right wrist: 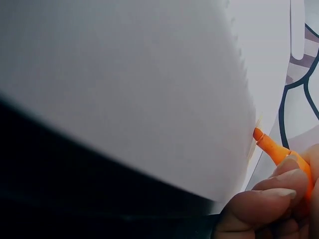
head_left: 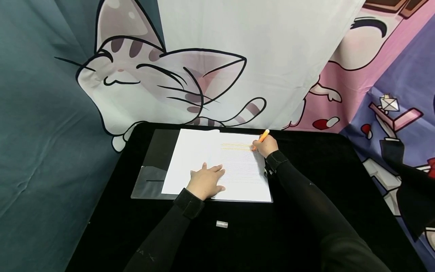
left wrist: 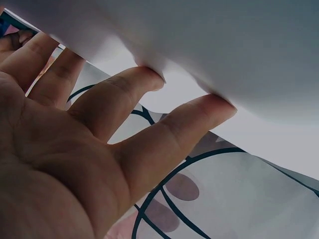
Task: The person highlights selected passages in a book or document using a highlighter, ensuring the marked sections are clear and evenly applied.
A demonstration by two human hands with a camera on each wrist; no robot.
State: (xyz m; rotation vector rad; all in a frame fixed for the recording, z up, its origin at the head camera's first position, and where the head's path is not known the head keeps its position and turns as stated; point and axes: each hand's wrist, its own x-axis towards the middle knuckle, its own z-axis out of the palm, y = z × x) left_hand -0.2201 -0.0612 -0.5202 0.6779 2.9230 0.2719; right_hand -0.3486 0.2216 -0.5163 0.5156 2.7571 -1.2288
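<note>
An open document with printed pages (head_left: 242, 177) lies on a clear-and-dark folder (head_left: 156, 151). Orange highlighted lines run across the upper part of its right page. My right hand (head_left: 266, 145) pinches an orange highlighter (head_left: 264, 135) near the right end of those lines. In the right wrist view the highlighter's orange tip (right wrist: 257, 134) meets the paper. My left hand (head_left: 205, 182) rests with spread fingers low on the document, near the middle fold. Its fingertips (left wrist: 219, 105) press on the paper in the left wrist view.
A small whitish-silver piece (head_left: 222, 224), its kind unclear, lies on the black tabletop (head_left: 251, 241) in front of the document. Behind the table hangs a cloth printed with a cartoon cat (head_left: 142, 83). A dark object at the right page's edge is partly hidden by my right wrist.
</note>
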